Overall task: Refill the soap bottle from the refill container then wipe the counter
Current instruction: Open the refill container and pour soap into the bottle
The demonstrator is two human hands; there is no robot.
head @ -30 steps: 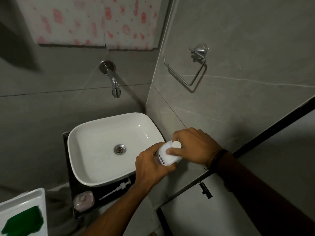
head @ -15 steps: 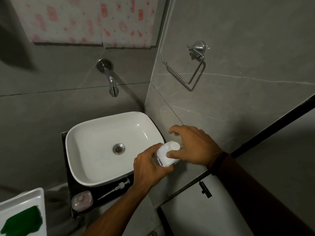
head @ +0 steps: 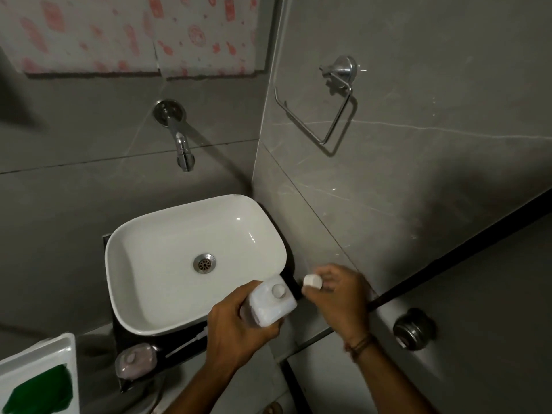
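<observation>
My left hand (head: pixel 239 327) grips a white refill container (head: pixel 270 303), held upright over the near right corner of the white sink (head: pixel 143 234). Its neck shows on top with the cap off. My right hand (head: pixel 340 297) holds the small white cap (head: pixel 312 281) just to the right of the container, apart from it. A pinkish soap bottle (head: pixel 136 360) stands on the dark counter (head: pixel 185 357) in front of the sink, and its pump head with tube (head: pixel 188 342) lies beside it on the counter.
A chrome tap (head: pixel 179 135) juts from the back wall above the sink. A chrome towel ring (head: pixel 331 109) hangs on the right wall. A round door knob (head: pixel 413 330) is at the right. A white tray (head: pixel 65 354) with a green cloth (head: pixel 41 389) sits at the bottom left.
My right hand has twisted the cap off the container and lifted it away to the right. My left hand kept hold of the container.
</observation>
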